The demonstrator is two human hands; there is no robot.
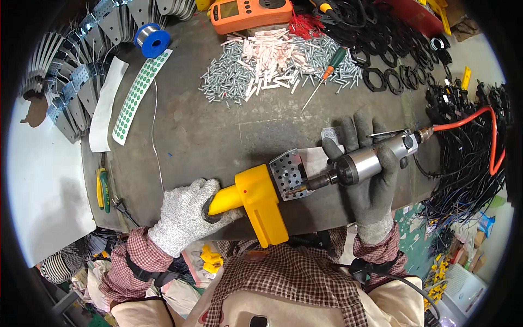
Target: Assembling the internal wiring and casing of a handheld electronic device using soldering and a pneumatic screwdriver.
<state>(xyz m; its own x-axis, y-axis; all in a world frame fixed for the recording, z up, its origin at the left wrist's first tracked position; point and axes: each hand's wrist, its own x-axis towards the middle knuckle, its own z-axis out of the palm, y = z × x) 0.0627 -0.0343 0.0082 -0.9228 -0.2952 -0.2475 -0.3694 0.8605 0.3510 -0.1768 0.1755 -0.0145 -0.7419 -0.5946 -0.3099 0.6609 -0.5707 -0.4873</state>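
My left hand (188, 212), in a speckled grey glove, is closed round the handle of a yellow plastic housing (260, 199). At the housing's right end sits a perforated metal plate (287, 170). My right hand (366, 182), in a dark-palmed glove, holds a silver air screwdriver (364, 165), with some fingers stretched past its body. The tool points left, and its bit overlaps the lower edge of the perforated plate; whether it touches a screw I cannot tell. An orange air hose (468, 119) runs from the tool's back end to the right.
Across the bench (218, 139) lie a pile of screws (229, 73), pale pink-white sticks (272, 52), a screwdriver (329, 68), an orange meter (250, 13), black rings (376, 79), a solder spool (151, 41), a green-dot sticker strip (139, 101), yellow-green pliers (102, 188), metal brackets (81, 82) and black cables (457, 185).
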